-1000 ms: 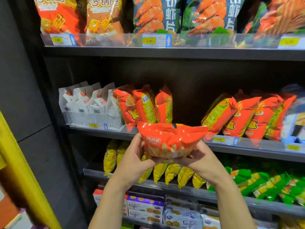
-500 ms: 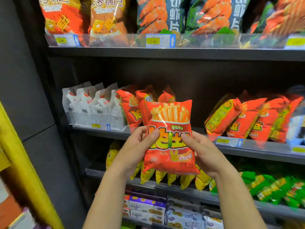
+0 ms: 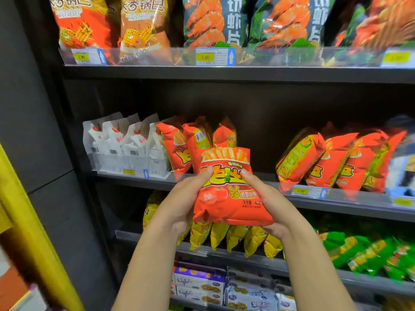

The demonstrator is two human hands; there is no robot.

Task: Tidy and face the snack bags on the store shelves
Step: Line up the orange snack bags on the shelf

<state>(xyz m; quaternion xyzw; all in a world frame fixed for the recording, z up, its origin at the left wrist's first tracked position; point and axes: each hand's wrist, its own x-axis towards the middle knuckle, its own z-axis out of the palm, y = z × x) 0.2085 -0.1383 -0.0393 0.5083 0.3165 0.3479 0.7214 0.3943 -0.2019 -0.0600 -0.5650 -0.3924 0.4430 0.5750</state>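
Snack bag, upright, gripped between left hand, right hand

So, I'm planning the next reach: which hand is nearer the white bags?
Left. The left hand grips the red fries bag just below-right of the white bags; the right hand holds the bag's other side, farther right.
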